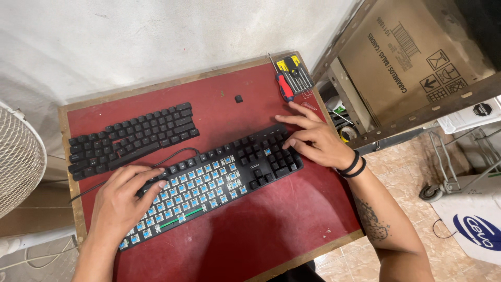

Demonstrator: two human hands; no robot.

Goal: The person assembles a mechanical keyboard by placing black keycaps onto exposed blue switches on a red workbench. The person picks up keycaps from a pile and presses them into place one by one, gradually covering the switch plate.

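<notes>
The left hand (122, 201) lay flat and open on the keyboard (209, 180), fingers spread over its left end, gripping nothing. That end and the middle were stripped bare: rows of blue switches on a white plate showed where caps had come off. The right hand (313, 137) rested at the keyboard's right end, fingers loosely curled and pressing down on the black caps that remained there; nothing was held in it either, as far as could be seen. Two dark bands (352, 166) circled that wrist.

Judging from this, caps were coming off by hand. It would go best with the left hand pinning the board so it could not slide, and each cap pulled straight up rather than rocked, to spare the switch stems.

Behind the keyboard lay pulled keycaps (133, 137), set out in tidy rows in their own layout. One loose cap (238, 98) sat behind the keyboard's right half, and further back, at the corner, a screwdriver set (292, 77) with a red-handled driver. A black cable (125, 172) ran from the keyboard's back off to the left.

The worktop (250, 230) was a worn red board with a wooden edge, pushed against a rough white wall. Left of the keyboard stood a white fan grille (18, 162); to its right, a metal rack with a cardboard box (412, 52), above a tiled floor.
</notes>
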